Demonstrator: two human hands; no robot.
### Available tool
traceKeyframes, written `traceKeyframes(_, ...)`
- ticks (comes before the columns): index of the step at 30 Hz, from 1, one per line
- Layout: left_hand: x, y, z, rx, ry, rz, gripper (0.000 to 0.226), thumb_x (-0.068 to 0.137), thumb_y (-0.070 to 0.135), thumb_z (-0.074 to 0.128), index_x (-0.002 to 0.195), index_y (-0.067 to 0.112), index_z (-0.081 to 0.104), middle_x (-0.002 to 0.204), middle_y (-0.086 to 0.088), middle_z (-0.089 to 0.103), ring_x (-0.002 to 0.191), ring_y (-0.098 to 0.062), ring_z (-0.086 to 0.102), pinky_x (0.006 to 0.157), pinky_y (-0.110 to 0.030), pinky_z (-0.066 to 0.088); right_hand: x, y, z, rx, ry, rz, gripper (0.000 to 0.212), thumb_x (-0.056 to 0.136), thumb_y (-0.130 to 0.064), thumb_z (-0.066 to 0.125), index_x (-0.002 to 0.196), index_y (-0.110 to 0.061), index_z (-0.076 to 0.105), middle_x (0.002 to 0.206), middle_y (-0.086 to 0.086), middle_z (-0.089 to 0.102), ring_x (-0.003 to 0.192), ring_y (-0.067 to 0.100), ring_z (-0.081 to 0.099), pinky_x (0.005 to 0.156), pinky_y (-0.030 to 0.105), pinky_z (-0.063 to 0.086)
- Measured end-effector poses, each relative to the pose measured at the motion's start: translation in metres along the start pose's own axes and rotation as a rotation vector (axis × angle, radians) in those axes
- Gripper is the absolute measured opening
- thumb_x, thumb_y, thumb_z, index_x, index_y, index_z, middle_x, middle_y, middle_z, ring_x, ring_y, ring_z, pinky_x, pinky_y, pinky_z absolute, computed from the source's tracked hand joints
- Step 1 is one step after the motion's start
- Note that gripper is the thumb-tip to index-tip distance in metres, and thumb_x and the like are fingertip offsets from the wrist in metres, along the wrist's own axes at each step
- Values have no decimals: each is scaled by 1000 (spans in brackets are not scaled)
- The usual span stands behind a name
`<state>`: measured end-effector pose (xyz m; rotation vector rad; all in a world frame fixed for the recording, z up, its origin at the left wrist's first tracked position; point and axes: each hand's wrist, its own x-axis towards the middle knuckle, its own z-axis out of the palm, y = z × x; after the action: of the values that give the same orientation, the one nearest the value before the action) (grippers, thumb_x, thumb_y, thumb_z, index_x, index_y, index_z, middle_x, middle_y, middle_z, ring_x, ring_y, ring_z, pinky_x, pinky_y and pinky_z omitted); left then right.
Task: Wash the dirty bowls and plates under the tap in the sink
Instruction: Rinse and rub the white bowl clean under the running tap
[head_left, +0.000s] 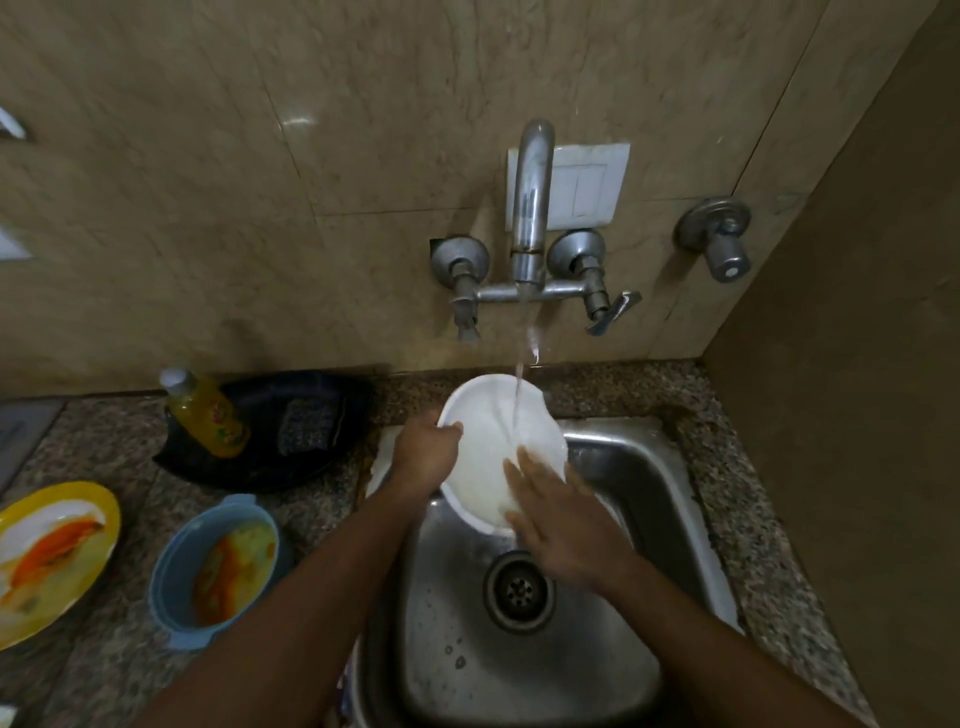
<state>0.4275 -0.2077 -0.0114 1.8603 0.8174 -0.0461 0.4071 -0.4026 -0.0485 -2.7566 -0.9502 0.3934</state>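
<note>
A white bowl (485, 452) is held tilted over the steel sink (649, 493), under water running from the tap (530, 208). My left hand (426, 452) grips the bowl's left rim. Inside the bowl, at its lower right, my right hand (556, 514) lies with straight fingers against the surface. On the counter to the left stand a blue bowl (182, 566) and a yellow plate (78, 504), both smeared with orange food.
A yellow bottle of dish liquid (205, 415) stands in a dark tray (311, 447) behind the blue bowl. The sink drain (517, 592) lies below my hands. A wall valve (719, 239) sticks out at the right, beside a brown side wall (857, 415).
</note>
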Motion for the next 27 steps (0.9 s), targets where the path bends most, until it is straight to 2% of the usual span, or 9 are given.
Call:
traceKeyframes(4, -6, -7, 13, -53, -148, -95, 35, 89, 23, 63, 122, 12, 62, 107, -12, 69, 93, -32, 67, 70, -45, 61, 31, -2, -17, 51, -86, 188, 77, 100, -59, 18, 157, -12, -3, 165, 9, -11, 152, 22, -11, 121, 45, -8)
traceKeyframes(6, -9, -8, 15, -80, -252, -116, 37, 86, 24, 66, 121, 12, 64, 103, -10, 72, 91, -30, 70, 75, -47, 61, 33, -19, -16, 103, -111, 62, 77, 101, -55, 24, 157, -8, -2, 164, 16, -10, 152, 26, -10, 122, 41, -4)
traceKeyframes(10, -13, -12, 18, -108, -316, -144, 18, 96, 16, 56, 110, 20, 67, 102, -9, 73, 94, -30, 69, 78, -50, 60, 24, 7, -20, -18, -138, 1, 69, 99, -56, 6, 158, -21, -5, 162, -5, -18, 152, 20, -8, 122, 42, 1)
traceKeyframes(15, -6, -10, 13, -144, -401, -138, 32, 97, 37, 55, 110, 12, 72, 98, -11, 76, 93, -33, 73, 85, -59, 56, 24, -4, -24, 137, -187, -68, 70, 103, -40, 33, 157, -19, -7, 165, -2, -10, 152, 19, -5, 121, 40, 4)
traceKeyframes(19, -7, -8, 13, -146, -473, -152, 53, 94, 62, 47, 111, 18, 71, 100, -8, 77, 95, -30, 73, 86, -56, 57, 18, 10, -36, 52, -74, -33, 64, 101, -27, 39, 158, -25, 10, 164, -2, 19, 149, 21, 22, 117, 37, 27)
traceKeyframes(22, -11, -14, 16, -211, -529, -168, 63, 84, 73, 51, 117, 23, 69, 107, -7, 76, 102, -28, 71, 96, -53, 53, 14, 7, -41, 112, -113, -81, 48, 96, -26, 52, 144, -30, 48, 136, -1, 60, 119, 19, 57, 98, 34, 46)
traceKeyframes(23, -10, -16, 17, -225, -529, -169, 67, 78, 77, 54, 118, 25, 69, 109, -4, 75, 104, -26, 71, 98, -52, 52, 11, 14, -45, 97, -28, -38, 41, 91, -23, 55, 132, -31, 60, 124, -3, 67, 110, 19, 62, 93, 34, 49)
traceKeyframes(25, -11, -10, 21, -232, -539, -133, 60, 84, 72, 52, 119, 26, 68, 109, -2, 75, 102, -24, 71, 98, -51, 52, 4, 35, -51, 219, 348, 113, 35, 81, -14, 56, 110, -27, 71, 108, -2, 72, 98, 21, 66, 88, 35, 54)
traceKeyframes(27, -10, 5, 28, -220, -545, -53, 51, 93, 61, 48, 116, 20, 68, 105, -5, 76, 98, -24, 72, 95, -50, 54, -3, 42, -53, 202, 646, 163, 38, 75, -11, 56, 109, -19, 70, 102, 4, 69, 95, 26, 63, 84, 38, 54)
